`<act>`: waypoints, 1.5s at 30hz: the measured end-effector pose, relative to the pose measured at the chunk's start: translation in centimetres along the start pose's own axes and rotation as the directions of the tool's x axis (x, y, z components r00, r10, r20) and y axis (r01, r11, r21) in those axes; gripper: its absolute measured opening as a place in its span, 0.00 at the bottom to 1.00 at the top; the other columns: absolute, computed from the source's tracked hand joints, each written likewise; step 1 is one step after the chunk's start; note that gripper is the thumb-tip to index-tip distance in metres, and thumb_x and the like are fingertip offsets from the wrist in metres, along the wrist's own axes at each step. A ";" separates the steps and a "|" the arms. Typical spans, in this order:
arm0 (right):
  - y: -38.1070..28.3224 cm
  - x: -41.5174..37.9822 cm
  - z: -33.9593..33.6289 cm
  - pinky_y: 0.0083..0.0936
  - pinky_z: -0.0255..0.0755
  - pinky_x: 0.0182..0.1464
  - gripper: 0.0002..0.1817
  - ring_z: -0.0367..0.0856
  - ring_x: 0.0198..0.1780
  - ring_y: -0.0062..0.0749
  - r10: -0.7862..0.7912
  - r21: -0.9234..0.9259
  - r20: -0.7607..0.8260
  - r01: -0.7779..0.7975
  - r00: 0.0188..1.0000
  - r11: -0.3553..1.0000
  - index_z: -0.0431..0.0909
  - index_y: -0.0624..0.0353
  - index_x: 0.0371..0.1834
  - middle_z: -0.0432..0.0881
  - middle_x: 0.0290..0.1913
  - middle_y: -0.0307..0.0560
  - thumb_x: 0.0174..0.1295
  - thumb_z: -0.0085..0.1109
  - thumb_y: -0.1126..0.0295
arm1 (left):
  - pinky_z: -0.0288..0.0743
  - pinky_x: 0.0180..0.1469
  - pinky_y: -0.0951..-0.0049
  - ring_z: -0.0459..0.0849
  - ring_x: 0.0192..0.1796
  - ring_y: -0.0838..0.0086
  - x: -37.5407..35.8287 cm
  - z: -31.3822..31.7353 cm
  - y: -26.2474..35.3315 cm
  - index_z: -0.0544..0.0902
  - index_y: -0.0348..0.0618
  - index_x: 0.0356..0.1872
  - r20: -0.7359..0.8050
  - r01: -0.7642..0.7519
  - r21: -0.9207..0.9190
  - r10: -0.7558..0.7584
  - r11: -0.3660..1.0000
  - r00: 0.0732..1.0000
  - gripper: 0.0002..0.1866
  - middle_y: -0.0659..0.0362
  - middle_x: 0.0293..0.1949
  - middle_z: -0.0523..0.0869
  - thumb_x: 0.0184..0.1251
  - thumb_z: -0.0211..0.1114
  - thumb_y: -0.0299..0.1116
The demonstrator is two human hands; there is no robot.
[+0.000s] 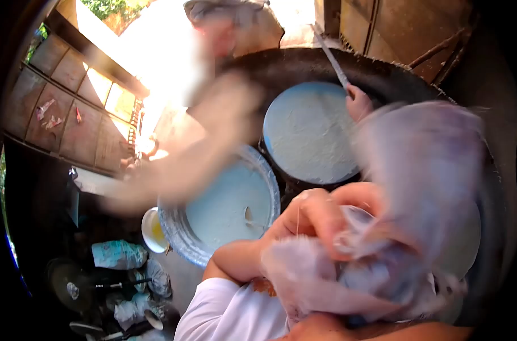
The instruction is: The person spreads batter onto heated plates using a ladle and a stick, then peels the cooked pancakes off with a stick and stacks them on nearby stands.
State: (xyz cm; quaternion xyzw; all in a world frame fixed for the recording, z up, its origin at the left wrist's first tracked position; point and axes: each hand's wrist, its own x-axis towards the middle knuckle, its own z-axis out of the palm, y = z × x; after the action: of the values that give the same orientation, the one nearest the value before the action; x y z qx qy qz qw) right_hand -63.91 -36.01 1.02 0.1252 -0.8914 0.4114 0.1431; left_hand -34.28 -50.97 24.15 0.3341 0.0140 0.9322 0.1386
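My left hand (pixel 321 219), reaching in from a white sleeve (pixel 230 310), has its fingers closed on a crumpled, whitish, see-through bag-like sheet (pixel 321 275). The sheet's upper part is smeared by motion. Below it, at the bottom edge, part of my right hand (pixel 321 328) shows against the sheet, its fingers hidden or cut off. Left of my hands stands a blue-rimmed basin (pixel 176 230) of milky liquid, with a spoon-like thing (pixel 248 215) in it. Beyond is a round blue pan (pixel 268 116) with a whitish layer.
A large dark round vessel (pixel 400 77) surrounds the pan. Another person's blurred arm (pixel 213 139) reaches across at left. A further hand (pixel 358 103), its arm hidden, holds a long thin stick (pixel 331 57). A white bowl (pixel 154 230) and wrapped bundles (pixel 119 254) lie lower left.
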 end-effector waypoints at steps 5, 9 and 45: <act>-5.5 -9.6 -4.5 0.42 0.74 0.46 0.17 0.79 0.43 0.54 0.178 -0.451 0.059 -0.133 0.982 0.883 0.76 0.48 0.57 0.80 0.41 0.59 0.66 0.49 0.65 | 0.66 0.60 0.67 0.74 0.58 0.64 -0.4 3.2 -1.3 0.77 0.37 0.44 0.249 0.255 -0.282 -0.186 0.925 0.950 0.12 0.47 0.54 0.76 0.61 0.65 0.29; -2.8 -19.6 -9.5 0.37 0.74 0.49 0.19 0.81 0.47 0.46 0.161 -0.017 -0.006 -0.161 0.987 0.987 0.77 0.54 0.56 0.80 0.48 0.57 0.60 0.55 0.75 | 0.64 0.62 0.67 0.73 0.60 0.64 -0.6 3.4 -4.4 0.75 0.35 0.51 0.300 0.480 -0.379 -0.386 0.791 0.872 0.17 0.47 0.56 0.75 0.64 0.62 0.31; 23.4 -15.9 -36.8 0.45 0.68 0.34 0.06 0.77 0.34 0.51 0.257 -0.347 -0.188 -0.309 0.948 0.886 0.70 0.55 0.30 0.77 0.28 0.49 0.55 0.57 0.68 | 0.73 0.45 0.44 0.79 0.45 0.39 4.8 -17.4 -22.9 0.75 0.20 0.50 0.664 0.629 0.230 -0.592 0.742 0.456 0.27 0.37 0.45 0.79 0.67 0.61 0.42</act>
State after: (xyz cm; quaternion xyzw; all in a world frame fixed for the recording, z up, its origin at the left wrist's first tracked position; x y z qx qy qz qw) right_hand -51.56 8.71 1.80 -0.0641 -0.9498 0.2593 0.1632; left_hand -43.04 -26.47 10.91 0.6302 0.0564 0.6189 0.4654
